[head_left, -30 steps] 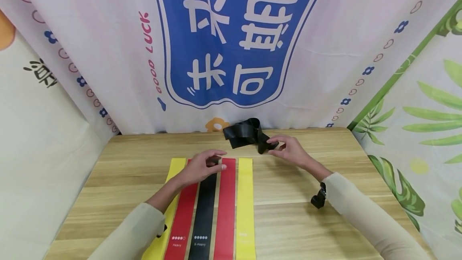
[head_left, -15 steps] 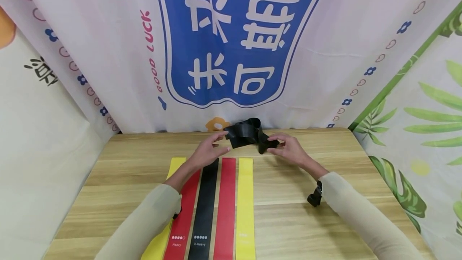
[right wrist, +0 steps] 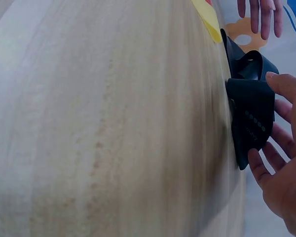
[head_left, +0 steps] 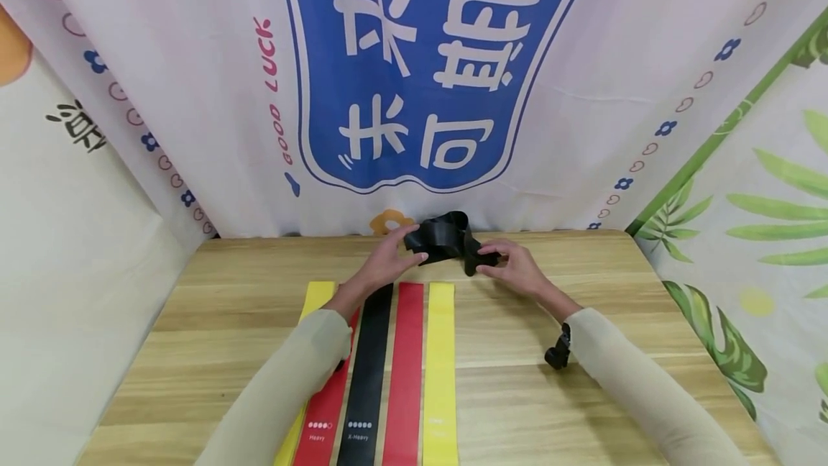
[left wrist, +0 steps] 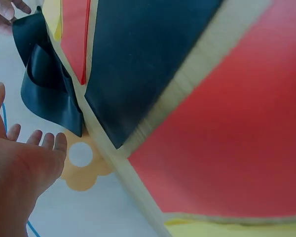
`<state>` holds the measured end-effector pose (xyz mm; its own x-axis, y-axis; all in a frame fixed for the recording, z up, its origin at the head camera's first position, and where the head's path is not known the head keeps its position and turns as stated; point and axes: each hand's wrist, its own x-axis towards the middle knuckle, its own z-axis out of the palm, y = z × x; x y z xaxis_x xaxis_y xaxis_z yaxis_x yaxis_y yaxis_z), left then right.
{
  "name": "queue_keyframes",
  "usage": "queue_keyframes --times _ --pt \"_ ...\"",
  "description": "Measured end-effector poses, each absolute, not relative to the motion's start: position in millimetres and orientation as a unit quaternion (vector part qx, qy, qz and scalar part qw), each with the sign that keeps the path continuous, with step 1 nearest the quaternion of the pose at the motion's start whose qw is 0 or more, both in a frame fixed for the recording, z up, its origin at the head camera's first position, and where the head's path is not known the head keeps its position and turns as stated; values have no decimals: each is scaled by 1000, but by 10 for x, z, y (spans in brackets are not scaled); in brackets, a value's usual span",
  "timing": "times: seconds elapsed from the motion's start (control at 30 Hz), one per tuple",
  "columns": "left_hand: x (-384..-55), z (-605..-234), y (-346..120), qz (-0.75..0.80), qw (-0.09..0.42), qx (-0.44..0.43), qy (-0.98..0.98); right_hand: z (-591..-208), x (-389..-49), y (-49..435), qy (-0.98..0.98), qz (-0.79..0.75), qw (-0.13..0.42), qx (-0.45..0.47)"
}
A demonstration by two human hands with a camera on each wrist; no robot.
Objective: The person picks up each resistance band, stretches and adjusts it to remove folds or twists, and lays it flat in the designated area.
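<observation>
A crumpled black resistance band (head_left: 443, 232) lies in loose loops at the table's far edge. My right hand (head_left: 517, 272) has its thumb and fingers curled about the right end of it; the right wrist view shows dots printed on this band (right wrist: 251, 101). At its left end is my left hand (head_left: 388, 261), thumb and fingers spread apart and fingertips right at the band. Nearer me, flat strips lie side by side: a yellow band (head_left: 317, 297) partly under the left arm, a red band (head_left: 323, 394) marked "Heavy", and a black band (head_left: 371, 351) marked "X-Heavy".
To their right lie another red band (head_left: 406, 351) and another yellow band (head_left: 441, 351), both flat. A printed curtain (head_left: 259, 200) hangs right behind the wooden table (head_left: 517, 394). Leaf-patterned cloth (head_left: 776, 293) stands along the right side.
My left hand has moved from above the flat bands, forward and right, to the left end of the crumpled black band. My right hand has stayed at the other end.
</observation>
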<state>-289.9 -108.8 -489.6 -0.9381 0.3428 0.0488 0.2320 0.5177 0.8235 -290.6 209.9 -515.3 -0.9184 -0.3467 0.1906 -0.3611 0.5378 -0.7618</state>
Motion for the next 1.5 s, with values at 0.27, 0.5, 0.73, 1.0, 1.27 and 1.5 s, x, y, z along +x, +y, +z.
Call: queue_keyframes --times 0.27,0.5,0.73,1.0,1.27,1.5 --pt "-3027 -4961 -947 469 53 146 869 -5211 -2898 2095 -883 425 21 199" --pt "-3094 -5021 -829 470 33 136 872 -5243 -2930 2068 -880 429 38 199" --pt "-3136 -5076 -699 464 12 147 873 -5299 -2941 2053 -874 438 59 203" --pt "-3162 -5107 -664 474 -6 130 871 -5325 -2918 2065 -868 451 62 197" --pt "-3124 -5122 -783 462 -19 121 878 -5315 -2886 2079 -875 443 56 184" --pt "-3113 -5127 -886 465 -38 120 876 -5306 -2875 2129 -879 441 54 172"
